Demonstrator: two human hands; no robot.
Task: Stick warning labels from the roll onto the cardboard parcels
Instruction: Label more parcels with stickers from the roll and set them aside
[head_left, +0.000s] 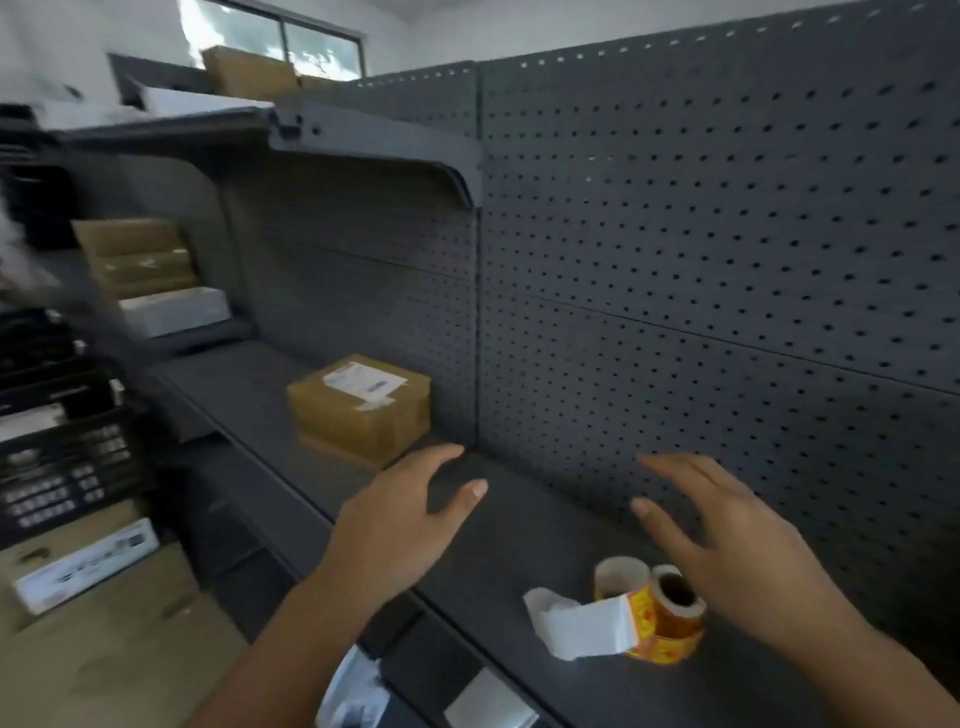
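Note:
A roll of orange and yellow warning labels (658, 618) lies on the dark grey shelf (519, 551), with a loose white backing strip trailing to its left. A cardboard parcel (358, 415) with a white shipping label on top sits farther back on the same shelf, against the pegboard. My left hand (395, 525) hovers open over the shelf just in front of the parcel, not touching it. My right hand (727, 540) is open with spread fingers, above and just right of the roll, holding nothing.
A grey pegboard wall (727, 260) backs the shelf. An upper shelf (363, 140) overhangs at left. More cardboard and white boxes (140, 270) sit at the far left, with a black crate (62, 457) and boxes on the floor below.

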